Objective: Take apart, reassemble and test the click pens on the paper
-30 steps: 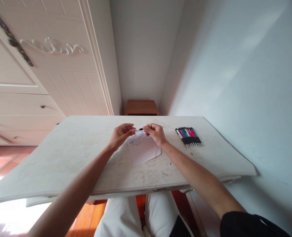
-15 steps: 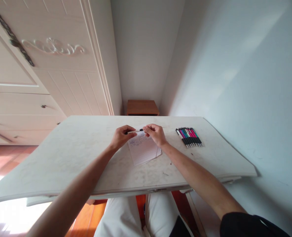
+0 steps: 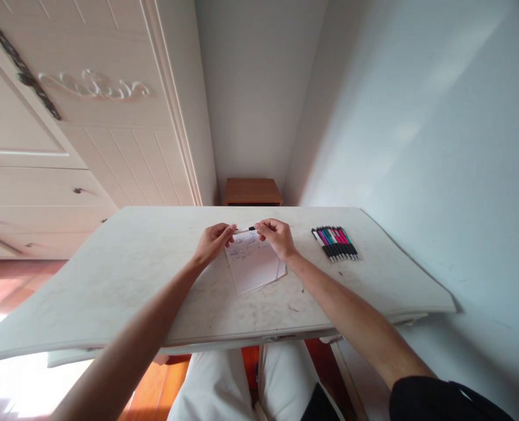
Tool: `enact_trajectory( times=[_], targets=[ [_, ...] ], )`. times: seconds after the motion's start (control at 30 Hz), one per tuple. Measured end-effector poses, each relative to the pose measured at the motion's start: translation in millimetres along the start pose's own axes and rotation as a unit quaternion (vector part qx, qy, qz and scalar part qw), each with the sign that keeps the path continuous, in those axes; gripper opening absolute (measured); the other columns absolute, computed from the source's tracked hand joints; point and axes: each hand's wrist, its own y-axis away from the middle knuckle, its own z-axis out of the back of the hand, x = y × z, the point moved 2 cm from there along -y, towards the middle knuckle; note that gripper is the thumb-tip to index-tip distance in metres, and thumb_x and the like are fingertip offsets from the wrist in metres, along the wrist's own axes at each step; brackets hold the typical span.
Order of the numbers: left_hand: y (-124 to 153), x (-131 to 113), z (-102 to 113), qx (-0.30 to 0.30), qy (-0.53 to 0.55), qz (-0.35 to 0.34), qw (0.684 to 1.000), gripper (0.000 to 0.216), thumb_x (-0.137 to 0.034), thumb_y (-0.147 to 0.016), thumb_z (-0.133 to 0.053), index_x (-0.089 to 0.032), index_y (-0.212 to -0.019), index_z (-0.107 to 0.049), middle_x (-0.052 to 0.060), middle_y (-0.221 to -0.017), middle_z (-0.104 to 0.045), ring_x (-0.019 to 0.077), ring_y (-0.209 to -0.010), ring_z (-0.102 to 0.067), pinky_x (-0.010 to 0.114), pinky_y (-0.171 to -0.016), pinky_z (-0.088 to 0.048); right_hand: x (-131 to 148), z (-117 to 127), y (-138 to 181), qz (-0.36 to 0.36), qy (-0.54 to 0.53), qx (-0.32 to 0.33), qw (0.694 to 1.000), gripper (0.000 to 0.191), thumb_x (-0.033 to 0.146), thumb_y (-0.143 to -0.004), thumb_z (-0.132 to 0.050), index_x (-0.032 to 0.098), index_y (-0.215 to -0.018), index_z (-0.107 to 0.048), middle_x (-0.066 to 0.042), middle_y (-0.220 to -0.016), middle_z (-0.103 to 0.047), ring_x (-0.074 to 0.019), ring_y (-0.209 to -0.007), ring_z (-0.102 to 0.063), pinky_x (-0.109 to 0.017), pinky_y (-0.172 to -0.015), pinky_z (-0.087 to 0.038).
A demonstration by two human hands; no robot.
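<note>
Both my hands hold one thin pen (image 3: 244, 230) level above a sheet of white paper (image 3: 256, 264) with blue scribbles at its far end. My left hand (image 3: 212, 243) pinches the pen's pale left end with closed fingers. My right hand (image 3: 276, 237) pinches its dark right end, fingers curled. The paper lies on the white table (image 3: 123, 275) under and just behind my hands. A row of several pens (image 3: 335, 242) with pink, teal and black barrels lies on the table to the right of my right hand.
A cream wardrobe with drawers (image 3: 66, 152) stands to the left of the table. A small brown wooden stand (image 3: 252, 191) sits beyond the table's far edge, against the wall. A pale wall (image 3: 417, 146) runs along the table's right side. My legs in white trousers (image 3: 242, 386) are under the near edge.
My left hand's fingers shifted along the pen, first covering its left end and then sliding back a little. The right hand and the paper stayed almost still.
</note>
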Motion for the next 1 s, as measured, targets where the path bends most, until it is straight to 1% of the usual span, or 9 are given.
enact_trajectory(
  times=[0.1, 0.27, 0.4, 0.47, 0.53, 0.63, 0.73, 0.9, 1.0],
  targets=[
    [0.4, -1.8, 0.1, 0.003, 0.014, -0.006, 1.000, 0.044, -0.058, -0.079, -0.062, -0.015, -0.073, -0.066, 0.003, -0.062, -0.063, 0.0125, -0.056, -0.055, 0.024, -0.055, -0.044, -1.8, 1.9, -1.6, 0.002, 0.006, -0.005, 1.000, 0.038, 0.054, -0.069, -0.073, 0.017, -0.074, -0.067, 0.000, -0.055, -0.061, -0.0129, -0.052, -0.056, -0.026, -0.055, -0.048],
    [-1.0, -1.8, -0.2, -0.021, 0.040, -0.018, 0.999, 0.048, -0.048, -0.064, -0.079, -0.015, -0.096, -0.068, 0.008, -0.091, -0.070, 0.0167, -0.074, -0.063, 0.028, -0.066, -0.049, -2.5, 7.3, -5.8, 0.002, -0.005, -0.021, 1.000, 0.037, 0.052, -0.067, -0.075, 0.017, -0.073, -0.067, 0.000, -0.059, -0.062, -0.0129, -0.053, -0.057, -0.026, -0.054, -0.048],
    [-1.6, -1.5, 0.1, -0.035, 0.062, -0.022, 0.997, 0.056, -0.053, -0.072, -0.071, -0.015, -0.112, -0.061, 0.009, -0.096, -0.069, 0.0166, -0.079, -0.063, 0.025, -0.065, -0.048, -3.6, 9.6, -7.8, 0.000, -0.011, -0.016, 1.000, 0.036, 0.052, -0.067, -0.075, 0.017, -0.072, -0.067, 0.000, -0.059, -0.062, -0.0125, -0.053, -0.057, -0.025, -0.054, -0.047],
    [-1.1, -1.5, -0.1, -0.022, 0.051, -0.002, 0.998, 0.051, -0.060, -0.082, -0.058, -0.014, -0.103, -0.065, 0.006, -0.077, -0.068, 0.0135, -0.063, -0.058, 0.024, -0.056, -0.043, -4.1, 9.6, -7.9, -0.005, -0.016, -0.012, 1.000, 0.037, 0.053, -0.067, -0.076, 0.017, -0.072, -0.067, 0.000, -0.057, -0.061, -0.0128, -0.053, -0.057, -0.026, -0.055, -0.047],
    [-0.3, -1.9, -0.4, 0.002, 0.016, 0.015, 1.000, 0.053, -0.063, -0.086, -0.048, -0.014, -0.079, -0.067, 0.002, -0.059, -0.060, 0.0113, -0.051, -0.049, 0.024, -0.050, -0.038, -4.2, 9.5, -7.6, -0.007, -0.022, -0.011, 1.000, 0.037, 0.053, -0.066, -0.076, 0.017, -0.072, -0.067, 0.000, -0.057, -0.061, -0.0127, -0.053, -0.056, -0.026, -0.055, -0.047],
    [0.0, -2.1, 0.1, 0.017, -0.006, 0.012, 1.000, 0.052, -0.062, -0.084, -0.053, -0.016, -0.063, -0.064, 0.000, -0.052, -0.054, 0.0107, -0.049, -0.046, 0.024, -0.050, -0.037, -4.0, 9.5, -7.5, -0.007, -0.021, -0.013, 1.000, 0.037, 0.052, -0.066, -0.076, 0.017, -0.072, -0.067, 0.000, -0.057, -0.061, -0.0122, -0.052, -0.055, -0.026, -0.055, -0.047],
    [-1.4, -0.2, 1.4, -0.003, 0.038, 0.000, 0.999, 0.040, -0.054, -0.074, -0.069, -0.015, -0.085, -0.069, 0.002, -0.068, -0.064, 0.0119, -0.058, -0.054, 0.025, -0.056, -0.043, -4.7, 10.1, -8.2, -0.006, -0.016, -0.015, 1.000, 0.036, 0.052, -0.066, -0.076, 0.017, -0.071, -0.067, 0.000, -0.058, -0.061, -0.0123, -0.052, -0.055, -0.026, -0.055, -0.047],
    [-2.6, 0.8, 1.6, -0.022, 0.092, -0.011, 0.995, 0.058, -0.047, -0.064, -0.080, -0.016, -0.111, -0.063, 0.009, -0.104, -0.068, 0.0158, -0.082, -0.063, 0.027, -0.069, -0.049, -5.8, 11.7, -8.5, 0.000, -0.018, -0.018, 1.000, 0.036, 0.053, -0.067, -0.075, 0.017, -0.072, -0.067, 0.000, -0.060, -0.062, -0.0120, -0.052, -0.056, -0.026, -0.055, -0.047],
    [-2.0, -0.2, 0.1, -0.009, 0.078, 0.012, 0.997, 0.051, -0.057, -0.078, -0.065, -0.015, -0.107, -0.065, 0.008, -0.090, -0.070, 0.0151, -0.074, -0.061, 0.026, -0.062, -0.046, -4.1, 11.4, -7.6, -0.003, -0.017, -0.017, 1.000, 0.036, 0.052, -0.067, -0.075, 0.017, -0.072, -0.067, 0.000, -0.060, -0.062, -0.0123, -0.053, -0.056, -0.026, -0.055, -0.047]
  ],
)
